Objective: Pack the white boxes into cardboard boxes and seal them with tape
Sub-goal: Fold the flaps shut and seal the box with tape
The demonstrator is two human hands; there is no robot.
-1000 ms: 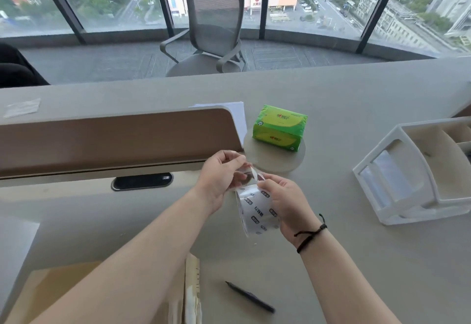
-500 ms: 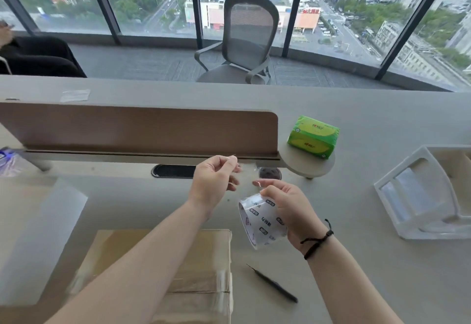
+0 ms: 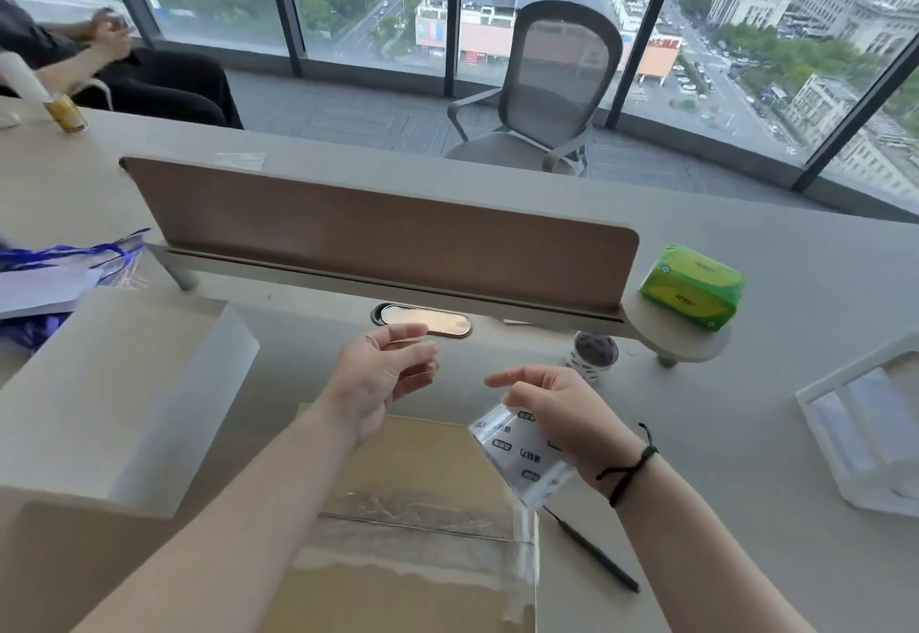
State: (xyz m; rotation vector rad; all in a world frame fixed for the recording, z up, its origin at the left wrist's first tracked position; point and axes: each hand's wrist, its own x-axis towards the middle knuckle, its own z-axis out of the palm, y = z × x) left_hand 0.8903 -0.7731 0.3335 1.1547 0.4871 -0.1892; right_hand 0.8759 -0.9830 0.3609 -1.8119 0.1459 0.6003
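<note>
A closed cardboard box (image 3: pixel 427 523) lies on the table (image 3: pixel 746 508) at the near edge, its top flaps shut and a strip of clear tape (image 3: pixel 422 515) running across the seam; whatever it holds is hidden. Above it the right hand (image 3: pixel 557 416) grips a roll of clear tape (image 3: pixel 522 453) printed with small dark labels, fingers curled over its top, index finger pointing left. The left hand (image 3: pixel 383 376) hovers just left of it, apart from the roll, palm turned up, fingers loosely bent and holding nothing that can be made out. A tall white box (image 3: pixel 119 398) stands to the left of the cardboard box, closed. A black pen (image 3: pixel 592 550) lies on the table to the right of the cardboard box. Farther back stands a brown divider panel (image 3: pixel 378 239), with a green tissue pack (image 3: pixel 691 286) on a small round shelf (image 3: pixel 671 339) at its right end and a cup-like roll (image 3: pixel 594 354) beneath it. A white organiser tray (image 3: pixel 865 428) sits at far right.
</note>
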